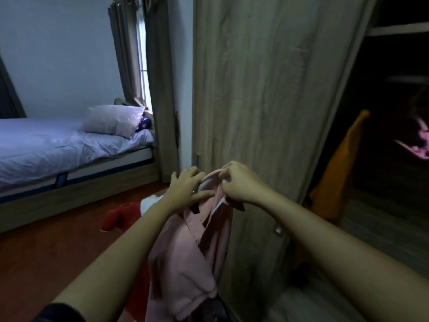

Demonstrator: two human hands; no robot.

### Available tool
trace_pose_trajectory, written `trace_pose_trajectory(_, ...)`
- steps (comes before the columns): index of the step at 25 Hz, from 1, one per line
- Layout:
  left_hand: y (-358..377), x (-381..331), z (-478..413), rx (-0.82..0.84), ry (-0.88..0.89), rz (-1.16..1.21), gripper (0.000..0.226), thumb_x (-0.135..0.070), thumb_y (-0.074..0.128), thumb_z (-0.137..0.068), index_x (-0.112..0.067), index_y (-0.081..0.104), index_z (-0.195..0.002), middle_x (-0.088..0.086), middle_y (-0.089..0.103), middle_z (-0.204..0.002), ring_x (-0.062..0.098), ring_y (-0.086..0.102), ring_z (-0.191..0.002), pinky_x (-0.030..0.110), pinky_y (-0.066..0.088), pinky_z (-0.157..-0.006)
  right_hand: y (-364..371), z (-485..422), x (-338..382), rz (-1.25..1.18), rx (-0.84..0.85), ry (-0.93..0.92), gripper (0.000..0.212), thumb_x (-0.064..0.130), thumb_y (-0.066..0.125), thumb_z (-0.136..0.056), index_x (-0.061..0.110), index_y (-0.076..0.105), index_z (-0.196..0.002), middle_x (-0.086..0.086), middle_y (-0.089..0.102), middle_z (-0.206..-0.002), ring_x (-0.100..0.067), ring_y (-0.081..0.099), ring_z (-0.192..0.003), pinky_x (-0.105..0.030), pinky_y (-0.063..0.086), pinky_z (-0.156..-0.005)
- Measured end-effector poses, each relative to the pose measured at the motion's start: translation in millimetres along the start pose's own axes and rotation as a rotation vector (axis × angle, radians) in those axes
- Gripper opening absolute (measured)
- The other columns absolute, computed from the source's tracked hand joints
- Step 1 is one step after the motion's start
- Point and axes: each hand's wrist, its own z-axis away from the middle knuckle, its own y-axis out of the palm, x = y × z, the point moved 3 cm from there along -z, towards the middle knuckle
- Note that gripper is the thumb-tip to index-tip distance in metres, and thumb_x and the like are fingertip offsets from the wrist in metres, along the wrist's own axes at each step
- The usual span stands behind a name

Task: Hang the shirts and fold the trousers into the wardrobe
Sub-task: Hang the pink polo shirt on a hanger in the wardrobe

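A pink shirt (pixel 185 249) hangs in front of me, held up at its collar by both hands. My right hand (pixel 239 182) pinches the collar's top edge. My left hand (pixel 185 187) lies on the collar's left side, fingers spread over a white edge that may be a hanger. The open wardrobe (pixel 394 159) is dark on the right, with its door (pixel 267 89) standing right behind the shirt. Inside hang an orange garment (pixel 336 180) and a pink garment (pixel 417 145).
Red and white clothes (pixel 125 214) lie on the wooden floor (pixel 46 259) below my left arm. A bed (pixel 58 145) with a pillow (pixel 113 120) stands at the left, under a curtained window (pixel 139 54). Pale fabric (pixel 308 305) lies at the wardrobe's bottom.
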Motion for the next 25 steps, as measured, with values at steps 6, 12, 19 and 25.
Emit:
trace_pose_trajectory(6,3.0,-106.4,24.0,-0.130,0.027,0.113,0.045,-0.055,0.055,-0.085,-0.013,0.040,-0.092,0.018,0.065,-0.087,0.039,0.061,-0.082,0.034,0.030,-0.058,-62.3,88.6,-27.8,0.084,-0.184,0.136,0.025,0.008,0.056,-0.080,0.009,0.071,-0.100,-0.011,0.061,-0.115,-0.028,0.058,-0.109,-0.030,0.045,-0.088)
trace_pose_trajectory(12,57.6,-149.3,64.2,0.174,0.051,0.313,0.037,-0.038,0.064,-0.083,-0.018,0.033,-0.083,-0.003,0.049,-0.074,0.024,0.053,-0.073,0.030,0.031,-0.056,-108.5,174.9,-64.6,0.236,-0.186,0.334,0.028,0.003,0.055,-0.084,0.005,0.068,-0.107,-0.016,0.060,-0.119,-0.032,0.060,-0.108,-0.036,0.051,-0.088)
trace_pose_trajectory(19,7.1,-179.4,23.9,0.166,-0.060,0.535,0.040,-0.038,0.081,-0.046,-0.021,0.049,-0.060,-0.011,0.053,-0.049,0.003,0.048,-0.053,0.022,0.037,-0.051,-146.6,259.0,-122.5,0.501,-0.095,0.641,0.031,0.014,0.067,-0.082,0.015,0.063,-0.113,-0.006,0.055,-0.116,-0.027,0.057,-0.104,-0.037,0.048,-0.079)
trace_pose_trajectory(25,-8.4,-231.5,7.7,0.265,0.195,0.306,0.010,-0.017,0.077,-0.074,-0.021,0.070,-0.079,-0.020,0.063,-0.056,-0.007,0.057,-0.054,0.009,0.042,-0.053,-159.5,298.7,-157.7,0.474,0.064,0.743,0.028,0.008,0.060,-0.083,0.015,0.068,-0.108,-0.009,0.064,-0.107,-0.025,0.061,-0.092,-0.030,0.050,-0.074)
